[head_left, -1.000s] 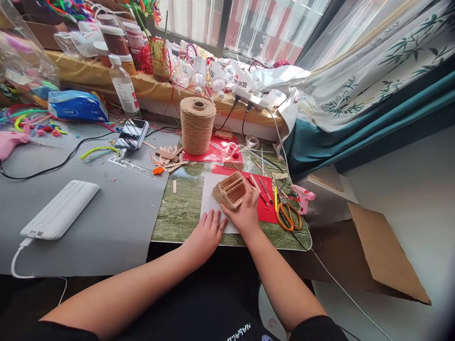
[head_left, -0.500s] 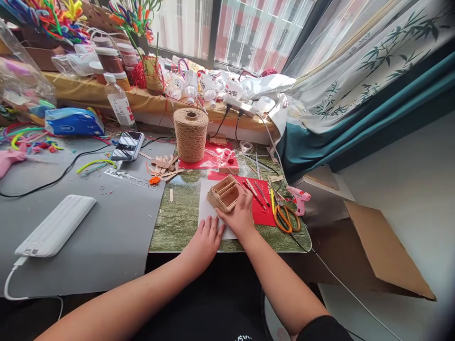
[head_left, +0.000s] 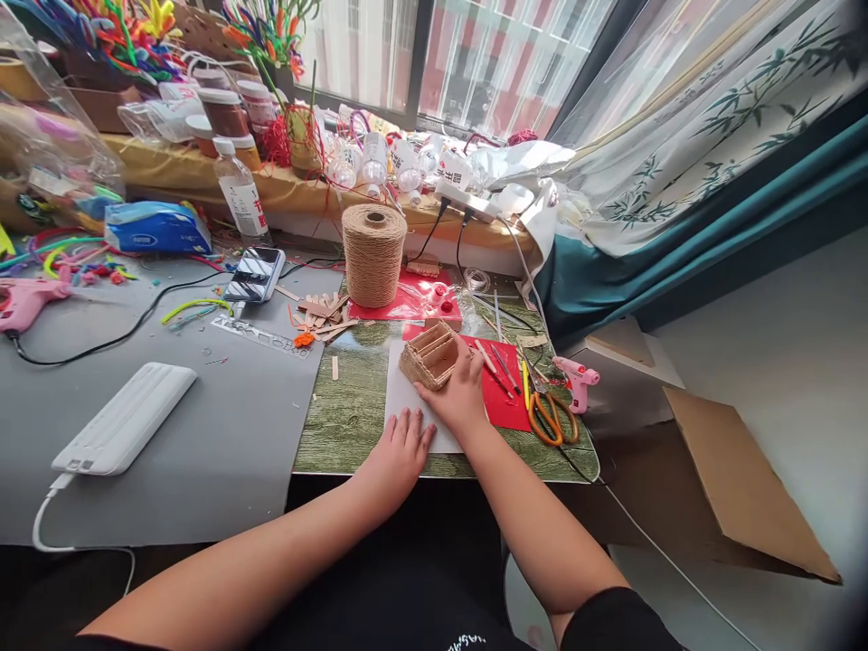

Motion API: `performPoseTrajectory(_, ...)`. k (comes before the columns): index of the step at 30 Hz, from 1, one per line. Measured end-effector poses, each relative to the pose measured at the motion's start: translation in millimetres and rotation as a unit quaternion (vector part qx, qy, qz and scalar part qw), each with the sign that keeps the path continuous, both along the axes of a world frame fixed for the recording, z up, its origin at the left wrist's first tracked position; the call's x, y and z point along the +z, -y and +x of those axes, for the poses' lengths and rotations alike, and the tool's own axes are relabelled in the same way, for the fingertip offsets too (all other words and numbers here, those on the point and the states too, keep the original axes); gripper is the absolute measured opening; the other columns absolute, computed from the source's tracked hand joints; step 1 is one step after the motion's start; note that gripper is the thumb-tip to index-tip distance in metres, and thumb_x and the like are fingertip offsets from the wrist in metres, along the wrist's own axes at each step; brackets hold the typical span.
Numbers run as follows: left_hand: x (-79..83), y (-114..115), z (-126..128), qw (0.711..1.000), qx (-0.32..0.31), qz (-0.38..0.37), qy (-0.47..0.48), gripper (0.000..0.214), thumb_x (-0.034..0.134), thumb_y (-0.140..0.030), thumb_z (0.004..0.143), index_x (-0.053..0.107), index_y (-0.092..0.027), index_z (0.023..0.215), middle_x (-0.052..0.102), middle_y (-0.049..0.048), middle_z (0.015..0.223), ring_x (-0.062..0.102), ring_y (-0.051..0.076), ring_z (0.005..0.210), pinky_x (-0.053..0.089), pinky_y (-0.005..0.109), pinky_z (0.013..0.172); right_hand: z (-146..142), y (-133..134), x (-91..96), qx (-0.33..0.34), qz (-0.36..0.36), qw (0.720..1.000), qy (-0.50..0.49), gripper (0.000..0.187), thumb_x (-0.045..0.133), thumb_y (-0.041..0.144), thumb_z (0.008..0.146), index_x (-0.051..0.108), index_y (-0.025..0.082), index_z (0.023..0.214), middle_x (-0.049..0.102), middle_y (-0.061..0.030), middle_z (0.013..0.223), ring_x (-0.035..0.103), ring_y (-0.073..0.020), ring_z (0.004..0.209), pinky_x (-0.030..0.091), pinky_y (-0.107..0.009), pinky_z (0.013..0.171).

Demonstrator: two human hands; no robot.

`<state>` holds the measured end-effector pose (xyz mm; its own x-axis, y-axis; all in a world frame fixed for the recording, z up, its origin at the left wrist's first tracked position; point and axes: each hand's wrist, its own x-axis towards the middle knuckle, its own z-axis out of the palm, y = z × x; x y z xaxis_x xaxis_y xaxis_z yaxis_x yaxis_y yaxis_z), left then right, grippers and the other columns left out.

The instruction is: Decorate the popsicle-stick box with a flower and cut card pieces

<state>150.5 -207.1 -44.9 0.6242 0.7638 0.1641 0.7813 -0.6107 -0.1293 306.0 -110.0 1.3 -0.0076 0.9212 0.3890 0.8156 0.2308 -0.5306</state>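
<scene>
White power bank (head_left: 126,418) on grey mat (head_left: 231,452), blue tissue pack (head_left: 157,228) near labelled bottle (head_left: 240,197), teal curtain (head_left: 589,285)

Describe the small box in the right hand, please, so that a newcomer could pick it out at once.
On the green wood-patterned tabletop, look for the white paper where the left hand rests. At the paper's far end, the right hand holds a small tan box. Unlike the tall, round spool behind it, this is low, angular and open, with a strip across its inside.
</scene>
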Motion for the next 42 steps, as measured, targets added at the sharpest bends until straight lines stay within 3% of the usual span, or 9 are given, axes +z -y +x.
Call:
performPoseTrajectory(7, -2.8, 0.2, 0.4, 1.0, 0.006, 0.022, 0.008, 0.053, 0.046, -0.02, 0.101, 0.051, -0.009, 0.152, 0.048, 0.0281, 0.155, 0.055, 0.042, 0.139, 0.045, 0.058, 0.112, 9.1, 27.8, 4.6, 0.007, -0.014, 1.0, -0.009, 0.112, 0.087, 0.042, 0.071, 0.02, 0.028, 0.16, 0.034, -0.0184, 0.145, 0.044, -0.0403, 0.138, 0.044, -0.063, 0.111)
performPoseTrajectory(14, 2.4, -0.7, -1.5, 1.0, -0.003, 0.01, -0.004, 0.054, 0.048, -0.016, 0.099, 0.051, -0.011, 0.152, 0.049, 0.0277, 0.155, 0.054, 0.043, 0.14, 0.045, 0.058, 0.111, -2.1, -1.0, 0.3, -0.005, -0.001, 1.0, -0.011, 0.113, 0.086, 0.043, 0.071, 0.017, 0.026, 0.16, 0.032, -0.0205, 0.148, 0.039, -0.0411, 0.142, 0.042, -0.065, 0.112)
performPoseTrajectory(20, 0.1, 0.1, -0.3, 1.0, 0.004, 0.022, 0.008, 0.053, 0.047, -0.02, 0.1, 0.051, -0.008, 0.152, 0.049, 0.0276, 0.155, 0.054, 0.041, 0.14, 0.045, 0.057, 0.113, 7.8, 29.5, -1.5, 0.004, -0.014, 1.0, -0.019, 0.114, 0.087, 0.043, 0.071, 0.017, 0.026, 0.16, 0.033, -0.0196, 0.148, 0.039, -0.0402, 0.143, 0.042, -0.063, 0.114)
performPoseTrajectory(27, -2.8, -0.7, -2.0, 1.0, -0.006, 0.023, 0.005, 0.051, 0.048, -0.022, 0.101, 0.054, -0.012, 0.151, 0.052, 0.0266, 0.153, 0.057, 0.041, 0.137, 0.047, 0.058, 0.109, -2.1, -3.2, -1.8, 0.003, -0.008, 1.0, -0.029, 0.113, 0.087, 0.042, 0.07, 0.019, 0.024, 0.158, 0.031, -0.0203, 0.148, 0.038, -0.0407, 0.143, 0.041, -0.063, 0.114)
performPoseTrajectory(34, -5.1, 1.6, -1.2, 0.999, 0.005, 0.03, 0.014, 0.052, 0.048, -0.023, 0.101, 0.053, -0.011, 0.151, 0.051, 0.0268, 0.154, 0.056, 0.041, 0.138, 0.044, 0.059, 0.112, 11.9, 22.5, 0.3, 0.015, -0.016, 1.0, -0.018, 0.115, 0.087, 0.044, 0.07, 0.018, 0.026, 0.16, 0.032, -0.0191, 0.149, 0.039, -0.0391, 0.143, 0.04, -0.061, 0.116)
performPoseTrajectory(39, -5.1, 0.9, -0.2, 1.0, 0.002, 0.029, 0.001, 0.05, 0.049, -0.024, 0.101, 0.055, -0.013, 0.15, 0.052, 0.0268, 0.153, 0.056, 0.04, 0.138, 0.045, 0.058, 0.111, 6.8, -1.2, -1.5, 0.002, 0.005, 1.0, -0.015, 0.113, 0.087, 0.042, 0.069, 0.019, 0.024, 0.159, 0.033, -0.0202, 0.147, 0.041, -0.0405, 0.141, 0.042, -0.062, 0.113)
performPoseTrajectory(42, -2.5, 1.7, 1.2, 0.999, 0.011, 0.03, -0.002, 0.05, 0.05, -0.024, 0.101, 0.056, -0.014, 0.15, 0.052, 0.0268, 0.153, 0.056, 0.041, 0.137, 0.046, 0.058, 0.11, 8.9, 3.8, 3.0, 0.004, 0.002, 1.0, -0.008, 0.113, 0.087, 0.042, 0.07, 0.02, 0.024, 0.159, 0.033, -0.0202, 0.147, 0.04, -0.0414, 0.141, 0.042, -0.062, 0.113)
